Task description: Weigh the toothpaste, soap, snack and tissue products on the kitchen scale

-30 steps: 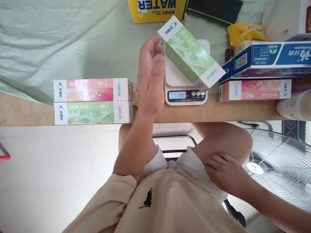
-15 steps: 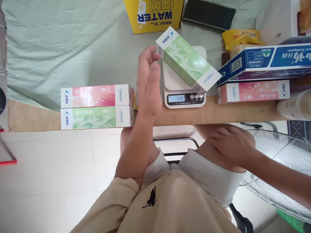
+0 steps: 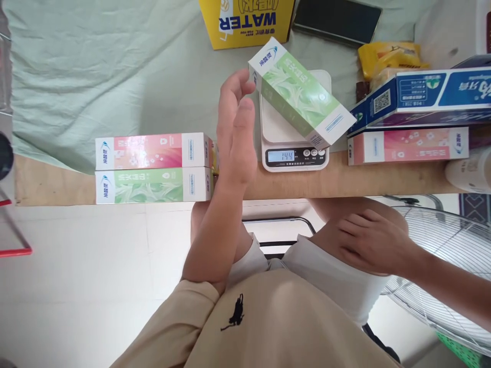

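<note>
My left hand (image 3: 237, 130) stands on its edge by the table's front edge, fingers slightly bent and nothing in them. Just right of its fingertips, a green-and-white toothpaste box (image 3: 301, 92) lies aslant across a white kitchen scale (image 3: 281, 125). The lit display (image 3: 281, 156) reads 144. On the other side of the hand, a pink toothpaste box (image 3: 149, 151) and a second green toothpaste box (image 3: 149, 185) lie side by side. My right hand (image 3: 372, 243) rests on my right thigh, fingers laid out over it, holding nothing.
A yellow box (image 3: 249, 25) and a black phone (image 3: 337, 20) lie at the back. To the right are a yellow packet (image 3: 391, 56), a blue toothpaste box (image 3: 429, 97), another pink box (image 3: 414, 145) and a cup (image 3: 470, 168). A fan (image 3: 441, 266) stands below the table.
The view has shifted slightly, so things on the right appear a little farther right. Both hands keep their poses, and the box stays on the scale with the reading unchanged.
</note>
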A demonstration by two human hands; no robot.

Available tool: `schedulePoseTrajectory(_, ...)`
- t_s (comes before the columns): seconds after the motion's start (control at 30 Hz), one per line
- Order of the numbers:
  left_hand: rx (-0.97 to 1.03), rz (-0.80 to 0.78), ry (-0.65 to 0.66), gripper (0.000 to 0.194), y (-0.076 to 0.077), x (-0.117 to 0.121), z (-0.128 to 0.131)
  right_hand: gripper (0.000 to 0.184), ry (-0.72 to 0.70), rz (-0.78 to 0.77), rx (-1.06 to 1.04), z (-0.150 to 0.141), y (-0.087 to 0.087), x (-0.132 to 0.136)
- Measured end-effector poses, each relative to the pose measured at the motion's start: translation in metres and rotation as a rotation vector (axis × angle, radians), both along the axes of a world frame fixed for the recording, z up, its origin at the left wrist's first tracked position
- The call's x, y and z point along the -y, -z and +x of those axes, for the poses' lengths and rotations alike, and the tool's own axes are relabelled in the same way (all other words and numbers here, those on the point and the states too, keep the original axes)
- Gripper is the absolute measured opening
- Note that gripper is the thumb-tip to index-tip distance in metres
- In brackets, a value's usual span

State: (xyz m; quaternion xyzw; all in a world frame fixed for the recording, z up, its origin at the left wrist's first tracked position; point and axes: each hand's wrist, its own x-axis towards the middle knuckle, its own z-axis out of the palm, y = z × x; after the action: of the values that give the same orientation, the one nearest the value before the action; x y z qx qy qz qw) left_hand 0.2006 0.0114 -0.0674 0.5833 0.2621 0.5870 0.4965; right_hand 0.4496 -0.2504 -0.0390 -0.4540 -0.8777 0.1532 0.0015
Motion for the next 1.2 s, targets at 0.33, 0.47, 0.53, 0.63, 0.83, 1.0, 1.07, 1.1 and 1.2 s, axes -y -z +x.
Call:
schedulePoseTrajectory(0.33, -0.042, -0.05, 0.004, 0.062, -0.002, 0.001, 0.002, 0.044, 0.034, -0.042, -0.009, -0.001, 0.0, 0.001)
schedulePoseTrajectory(0.47, -0.046, -0.061, -0.027, 0.065, -0.005, 0.004, 0.005, 0.046, 0.021, -0.042, -0.001, 0.0, 0.001, 0.001)
schedulePoseTrajectory(0.53, -0.047, -0.062, -0.036, 0.065, -0.005, 0.004, 0.007, 0.045, 0.031, -0.041, 0.006, 0.001, 0.001, 0.001)
schedulePoseTrajectory(0.63, -0.053, -0.062, -0.043, 0.063, -0.006, 0.005, 0.009, 0.046, 0.013, -0.052, -0.026, 0.0, 0.002, 0.0)
schedulePoseTrajectory(0.83, -0.077, -0.053, -0.041, 0.065, -0.007, 0.007, 0.013, 0.053, -0.001, -0.005, -0.156, -0.003, -0.004, -0.003)
schedulePoseTrajectory(1.0, -0.106, -0.053, -0.059, 0.056, -0.008, 0.01, 0.017, 0.019, 0.191, 0.266, -0.385, -0.014, -0.032, -0.043)
schedulePoseTrajectory(1.07, -0.134, -0.053, -0.061, 0.058, -0.008, 0.011, 0.017, 0.004, 0.33, 0.403, -0.428, -0.025, -0.043, -0.075)
schedulePoseTrajectory(1.1, -0.147, -0.055, -0.066, 0.06, -0.007, 0.01, 0.018, 0.005, 0.447, 0.475, -0.43, -0.032, -0.047, -0.092)
schedulePoseTrajectory(1.2, -0.227, -0.083, -0.102, 0.058, -0.004, 0.009, 0.017, 0.02, 0.815, 0.606, -0.402, -0.051, -0.045, -0.138)
